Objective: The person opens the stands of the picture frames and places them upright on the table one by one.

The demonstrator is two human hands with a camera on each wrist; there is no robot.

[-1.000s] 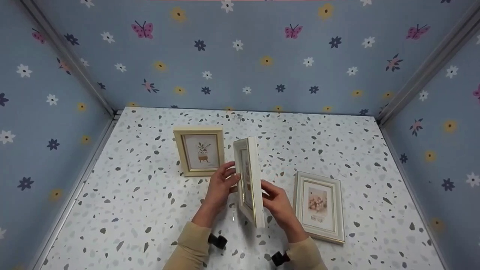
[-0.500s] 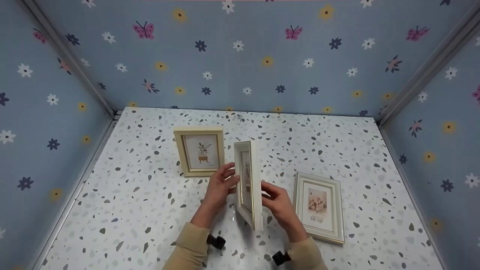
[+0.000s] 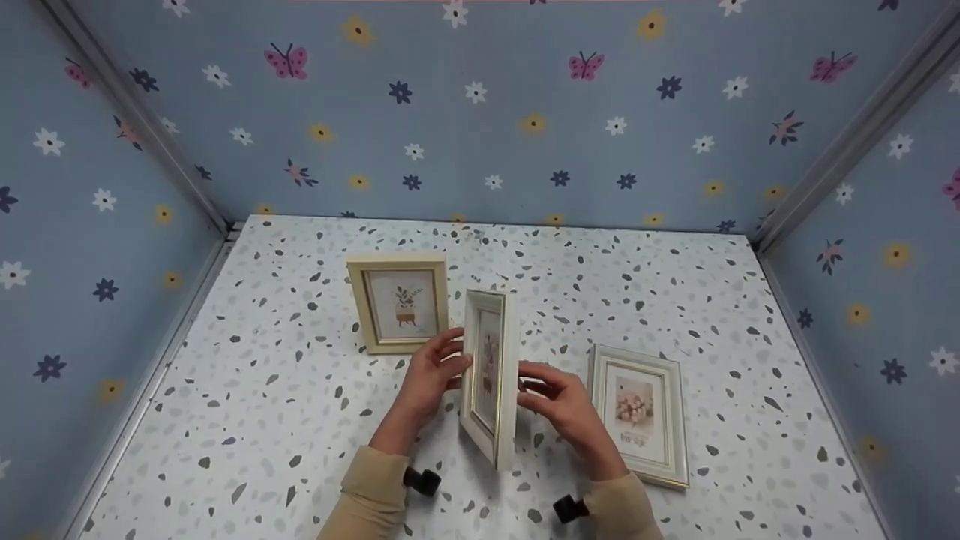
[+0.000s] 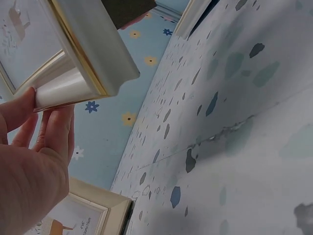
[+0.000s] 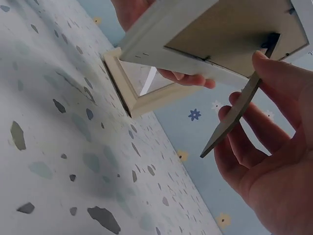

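Note:
A white picture frame (image 3: 487, 375) with a gold inner line is held upright, turned nearly edge-on in the head view. My left hand (image 3: 427, 382) grips its left edge, thumb on the front and fingers behind, as the left wrist view shows. Behind the frame, my right hand (image 5: 274, 142) pinches the brown easel stand (image 5: 237, 110) between thumb and fingers. The stand is swung out from the brown backing board (image 5: 225, 39). In the left wrist view the frame's lower corner (image 4: 98, 83) is above the speckled tabletop.
A cream picture frame (image 3: 360, 300) with a plant print stands upright behind my left hand. Another white frame (image 3: 679, 420) with a flower print lies face up to the right. Blue flowered walls (image 3: 480, 112) enclose the speckled table (image 3: 262, 412) at the back and sides.
The held frame has come slightly nearer and to the left, and its front has turned a little more into view. Both hands keep their hold; the other two frames have not moved.

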